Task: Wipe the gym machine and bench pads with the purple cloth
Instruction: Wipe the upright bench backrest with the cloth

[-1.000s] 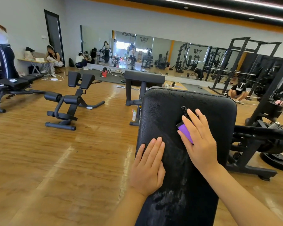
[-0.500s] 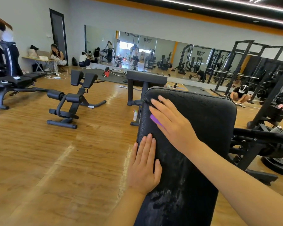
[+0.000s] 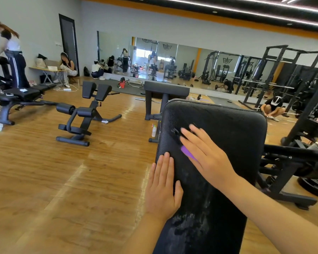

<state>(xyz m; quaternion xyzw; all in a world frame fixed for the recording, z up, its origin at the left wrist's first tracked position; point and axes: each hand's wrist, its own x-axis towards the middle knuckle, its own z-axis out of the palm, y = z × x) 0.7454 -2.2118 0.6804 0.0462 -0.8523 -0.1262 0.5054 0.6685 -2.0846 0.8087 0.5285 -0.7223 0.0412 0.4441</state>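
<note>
A long black bench pad [image 3: 228, 136] runs away from me, with wet smears on its near half. My right hand [image 3: 207, 158] lies flat on the pad's left-middle part, pressing the purple cloth [image 3: 187, 153] under its palm; only a small purple edge shows by the thumb side. My left hand [image 3: 163, 186] rests flat on the pad's left edge, nearer to me, fingers together and holding nothing.
A black back-extension machine [image 3: 84, 114] stands on the wood floor to the left. Another black bench [image 3: 165, 90] is just beyond the pad, a small bottle [image 3: 154, 131] beside its foot. Weight plates and frame [image 3: 301, 171] sit at right. A person [image 3: 273, 107] crouches far right; other people at the far left.
My right hand slid the cloth from the pad's middle left toward its upper-left edge, then down a little toward me. My left hand stayed on the left edge.
</note>
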